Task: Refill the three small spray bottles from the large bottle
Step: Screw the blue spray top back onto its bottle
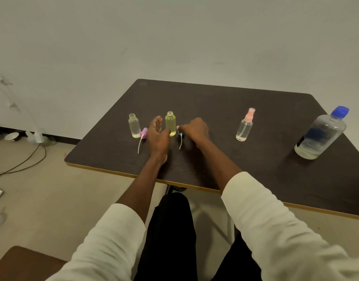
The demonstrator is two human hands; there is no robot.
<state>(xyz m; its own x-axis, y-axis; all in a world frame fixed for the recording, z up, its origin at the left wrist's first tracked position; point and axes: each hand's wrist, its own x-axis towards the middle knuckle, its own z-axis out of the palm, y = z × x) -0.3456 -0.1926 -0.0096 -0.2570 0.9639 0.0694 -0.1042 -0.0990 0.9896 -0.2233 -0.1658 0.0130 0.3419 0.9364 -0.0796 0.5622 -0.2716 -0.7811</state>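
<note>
Blue spray cap (180, 133) lies half hidden under the right hand (193, 129).

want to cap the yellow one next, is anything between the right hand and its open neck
Nothing visible. The right hand pinches the blue spray cap just right of the yellow bottle, whose neck is open and clear above.

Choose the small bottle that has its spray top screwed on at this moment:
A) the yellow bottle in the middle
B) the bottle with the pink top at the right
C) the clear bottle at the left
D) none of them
B: the bottle with the pink top is closed, while the clear bottle and the yellow bottle have open necks, their spray tops lying on the table.
</note>
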